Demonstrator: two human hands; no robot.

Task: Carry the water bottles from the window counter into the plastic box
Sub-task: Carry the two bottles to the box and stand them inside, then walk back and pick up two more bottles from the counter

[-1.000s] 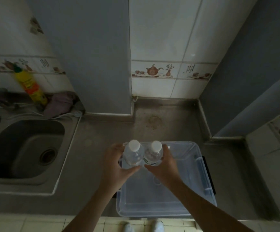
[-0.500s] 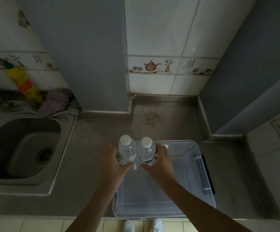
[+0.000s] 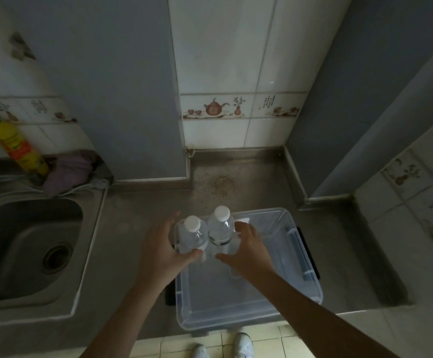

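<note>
Two clear water bottles with white caps stand upright side by side in the far left corner of the clear plastic box (image 3: pixel 311 257). My left hand (image 3: pixel 158 244) curls round the left bottle (image 3: pixel 193 235), with the thumb on its lower front. My right hand (image 3: pixel 246 251) holds the right bottle (image 3: pixel 220 228); its thumb is at the base and its fingers are spread loosely along the right side. Both bottles sit below the box rim. I cannot tell whether their bases touch the box floor.
The box sits on a grey counter (image 3: pixel 132 228) and overhangs its front edge. A steel sink (image 3: pixel 26 249) lies to the left, with a yellow bottle (image 3: pixel 16 146) and a purple cloth (image 3: pixel 68 171) behind it. Tiled walls enclose the back and right. My shoes (image 3: pixel 244 344) show below.
Both hands have lowered the two bottles from above the box into its far left corner. The right hand's fingers have loosened and spread.
</note>
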